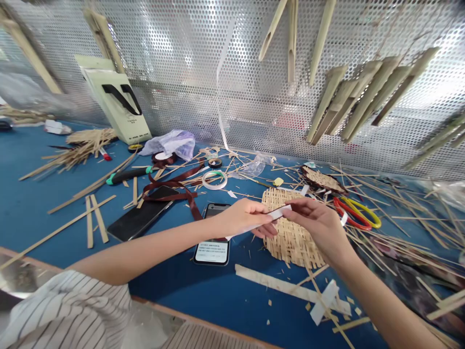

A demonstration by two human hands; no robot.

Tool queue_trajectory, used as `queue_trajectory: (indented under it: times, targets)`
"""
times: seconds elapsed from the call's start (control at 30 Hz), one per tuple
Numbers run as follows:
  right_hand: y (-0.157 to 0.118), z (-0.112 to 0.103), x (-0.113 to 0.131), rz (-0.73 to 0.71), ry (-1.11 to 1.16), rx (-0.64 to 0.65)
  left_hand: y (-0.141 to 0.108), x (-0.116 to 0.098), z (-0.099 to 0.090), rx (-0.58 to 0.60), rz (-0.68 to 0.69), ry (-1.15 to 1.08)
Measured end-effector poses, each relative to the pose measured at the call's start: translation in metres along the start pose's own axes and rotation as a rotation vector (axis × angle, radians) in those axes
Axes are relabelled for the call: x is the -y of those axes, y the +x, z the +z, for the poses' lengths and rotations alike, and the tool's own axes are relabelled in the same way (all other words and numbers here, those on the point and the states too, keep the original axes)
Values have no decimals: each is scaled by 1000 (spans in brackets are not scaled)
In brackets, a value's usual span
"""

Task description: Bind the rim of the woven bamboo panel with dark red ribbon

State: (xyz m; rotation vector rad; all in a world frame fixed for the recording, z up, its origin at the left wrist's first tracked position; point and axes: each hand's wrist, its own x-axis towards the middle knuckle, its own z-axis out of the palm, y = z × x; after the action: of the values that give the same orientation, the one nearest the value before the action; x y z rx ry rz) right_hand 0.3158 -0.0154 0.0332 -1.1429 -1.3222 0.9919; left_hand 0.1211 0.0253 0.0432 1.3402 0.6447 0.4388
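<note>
A narrow white strip (280, 212), tape-like with a dark edge, stretches between my two hands above the blue table. My left hand (250, 216) pinches it between thumb and fingers, and a white end shows under the wrist. At the other end, my right hand (315, 220) grips it with thumb and fingertips. Just below lies a woven bamboo piece (290, 247), roughly oval with uneven edges, partly covered by both hands. A lit phone (211, 254) rests under my left forearm. Brown ribbon (194, 206) runs loosely across the table to the left.
Scissors (354, 213) with red and yellow handles lie right, among scattered bamboo strips (385, 198). A dark phone (141, 215), a green-black handled tool (129, 175) and a white tape roll (214, 180) lie left and centre. Behind rises a perforated metal panel (189, 63) with bamboo pieces.
</note>
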Motion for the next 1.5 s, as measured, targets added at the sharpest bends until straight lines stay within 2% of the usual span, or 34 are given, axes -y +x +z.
queue_trajectory:
  times: [0.07,0.13,0.23,0.3,0.4,0.5,0.6,0.7,0.83,1.0,1.23,1.5]
  targets:
    - [-5,0,-1,55,82,-7,1,-2,-2,4,10,128]
    - [-11,1,-1,121,178,-9,2,-4,-4,-67,78,370]
    - [-20,4,-1,211,296,1,0,-8,0,-340,341,814]
    - [-24,9,-2,238,354,9,-3,-8,7,-457,566,1006]
    - [-29,15,0,239,404,17,-7,-4,16,-438,769,1155]
    - [-34,21,5,236,402,5,-8,2,18,-461,871,1220]
    - [-39,28,12,227,353,-71,-8,5,17,-489,941,1300]
    - [-44,33,15,216,304,-119,-10,7,17,-491,980,1439]
    - [-47,33,6,197,278,-87,-13,9,19,-491,996,1606]
    - [-52,35,0,163,144,-112,-13,13,23,-489,972,1641]
    - [-56,37,2,130,-22,-125,-11,17,27,-507,950,1524]
    - [-54,37,6,181,33,-161,-8,13,26,-424,747,1142]
